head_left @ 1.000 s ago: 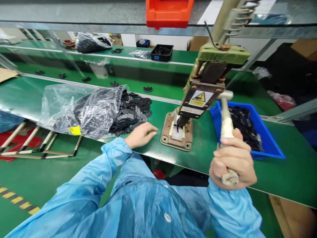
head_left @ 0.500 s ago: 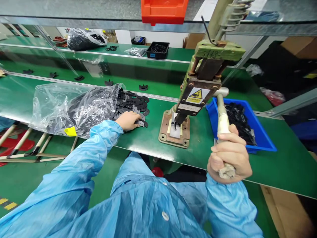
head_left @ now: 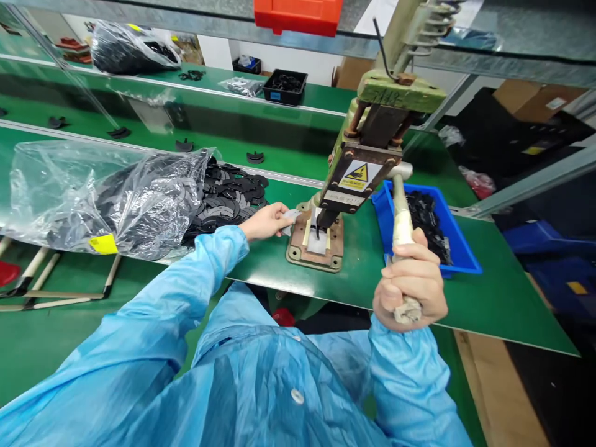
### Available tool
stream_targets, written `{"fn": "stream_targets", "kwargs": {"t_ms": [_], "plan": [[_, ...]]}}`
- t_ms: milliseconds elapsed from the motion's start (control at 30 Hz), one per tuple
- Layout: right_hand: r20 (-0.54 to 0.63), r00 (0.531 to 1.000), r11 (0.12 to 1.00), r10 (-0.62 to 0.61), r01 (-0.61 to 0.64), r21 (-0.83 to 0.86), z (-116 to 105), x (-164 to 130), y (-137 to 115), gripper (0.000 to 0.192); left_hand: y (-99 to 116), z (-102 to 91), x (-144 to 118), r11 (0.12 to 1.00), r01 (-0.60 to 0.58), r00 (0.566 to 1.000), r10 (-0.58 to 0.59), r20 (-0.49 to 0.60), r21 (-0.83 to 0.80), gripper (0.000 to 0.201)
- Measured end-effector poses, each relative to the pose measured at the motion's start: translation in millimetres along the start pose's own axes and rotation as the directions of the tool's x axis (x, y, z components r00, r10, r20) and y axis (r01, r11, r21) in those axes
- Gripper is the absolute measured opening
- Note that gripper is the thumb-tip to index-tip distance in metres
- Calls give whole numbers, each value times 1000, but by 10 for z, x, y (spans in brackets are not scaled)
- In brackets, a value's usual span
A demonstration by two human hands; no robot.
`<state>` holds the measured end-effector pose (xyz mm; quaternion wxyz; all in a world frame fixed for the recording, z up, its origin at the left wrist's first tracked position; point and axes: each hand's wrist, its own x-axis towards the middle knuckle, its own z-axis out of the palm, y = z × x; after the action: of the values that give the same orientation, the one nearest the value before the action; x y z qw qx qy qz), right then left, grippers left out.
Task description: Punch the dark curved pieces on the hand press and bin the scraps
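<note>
Between the thumb and fingers of my left hand [head_left: 269, 221] is a grey curved flat piece [head_left: 290, 218], held just left of the press base [head_left: 315, 261]. My right hand [head_left: 413, 282] is wrapped round the taped lever handle [head_left: 401, 214] of the green hand press [head_left: 361, 158]. Under the press head, a pale plate [head_left: 317, 243] lies on the base. Left of my left hand, a heap of dark curved pieces [head_left: 228, 195] spills from a clear plastic bag [head_left: 116, 198] on the green bench.
A blue bin [head_left: 459, 239] with black parts stands right of the press. Behind the bench, a green belt carries spaced dark pieces [head_left: 255, 158]. Farther back are a black tray [head_left: 284, 99] and a filled bag [head_left: 130, 49]. An orange bin [head_left: 298, 15] hangs overhead.
My left hand has moved right from the heap to the press base, with a grey curved piece now in its fingers. My right hand keeps hold of the lever. The view has shifted slightly.
</note>
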<state>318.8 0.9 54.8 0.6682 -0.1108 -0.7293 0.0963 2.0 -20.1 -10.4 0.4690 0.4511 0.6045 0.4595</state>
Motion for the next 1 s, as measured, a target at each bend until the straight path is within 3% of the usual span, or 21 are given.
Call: {"fn": "stream_targets", "kwargs": {"t_ms": [100,200,667,1000], "plan": [[-16,1000,1000,14,-14,-4,-1,-4,-13,24,-23,265,149,995,0,999,-4,-39,-101,28],[-22,1000,1000,21,-21,-14,8,-7,-29,25,-31,385,232,994,-13,999,8,-48,-107,22],[-39,997,998,64,-65,-9,32,5,-73,30,-237,386,381,994,-84,996,85,-5,76,22],[-44,997,998,67,-67,-4,9,-34,-55,29,90,414,395,984,153,986,-159,53,92,26]]}}
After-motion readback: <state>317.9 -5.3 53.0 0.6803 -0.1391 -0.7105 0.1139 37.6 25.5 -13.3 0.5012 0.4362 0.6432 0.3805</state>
